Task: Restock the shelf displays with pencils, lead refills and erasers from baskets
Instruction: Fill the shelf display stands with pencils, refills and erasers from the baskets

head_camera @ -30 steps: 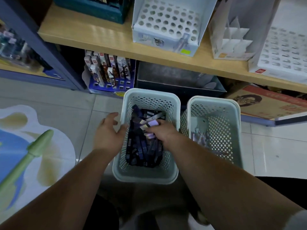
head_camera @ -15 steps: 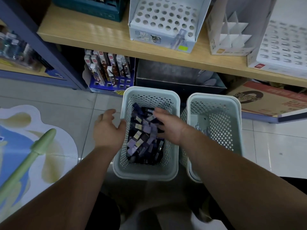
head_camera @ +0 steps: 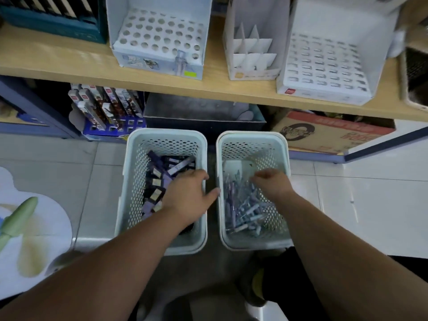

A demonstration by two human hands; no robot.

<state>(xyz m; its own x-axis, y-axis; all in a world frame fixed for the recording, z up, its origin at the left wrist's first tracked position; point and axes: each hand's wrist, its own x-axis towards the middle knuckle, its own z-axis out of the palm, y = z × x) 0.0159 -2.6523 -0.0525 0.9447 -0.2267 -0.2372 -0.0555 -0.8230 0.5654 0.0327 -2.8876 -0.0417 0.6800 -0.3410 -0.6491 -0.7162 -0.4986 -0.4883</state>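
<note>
Two pale perforated baskets stand side by side on the floor. The left basket (head_camera: 162, 136) holds several dark purple packs (head_camera: 157, 181); the right basket (head_camera: 252, 137) holds several lavender pencils (head_camera: 240, 209). My left hand (head_camera: 187, 195) lies over the left basket's right rim, with its fingers down among the packs and its thumb stretched toward the right basket. My right hand (head_camera: 271, 184) is inside the right basket, over the pencils. Its fingers curl downward and their tips are hidden.
On the wooden shelf (head_camera: 69, 66) stand a white display with round holes (head_camera: 159, 40), a divider box (head_camera: 252, 54) and a slotted white display (head_camera: 324, 66). Below are a blue rack of packs (head_camera: 104, 107), a dark box (head_camera: 203, 114) and a cardboard box (head_camera: 331, 133).
My right hand left the purple packs and moved into the right basket. My left hand shifted from the left basket's outer left side to its right rim. The view tilted upward.
</note>
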